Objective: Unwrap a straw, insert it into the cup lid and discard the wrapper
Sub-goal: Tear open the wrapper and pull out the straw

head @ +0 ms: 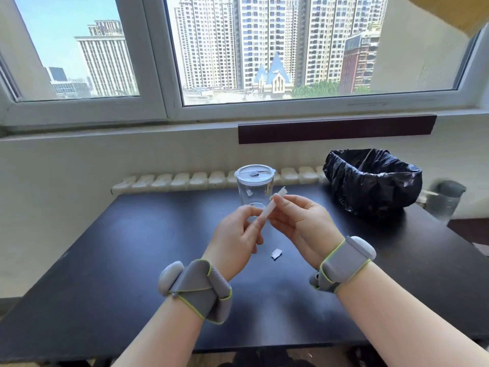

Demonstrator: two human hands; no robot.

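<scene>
Both my hands hold a paper-wrapped straw [267, 211] above the middle of the dark table [111, 260]. My left hand [235, 239] pinches its lower end. My right hand [296, 218] pinches it near the upper end, where a torn flap of the wrapper [282, 192] sticks up. A small torn scrap of wrapper [276, 253] lies on the table under my hands. Behind them stands a clear plastic cup [254, 190] with a clear lid [254, 172] that has a small grey plug in its centre.
A bin lined with a black plastic bag [373, 181] stands at the back right of the table. A white radiator [185, 180] runs along the wall behind the table, under the window. A grey container [446, 200] stands off the table's right side.
</scene>
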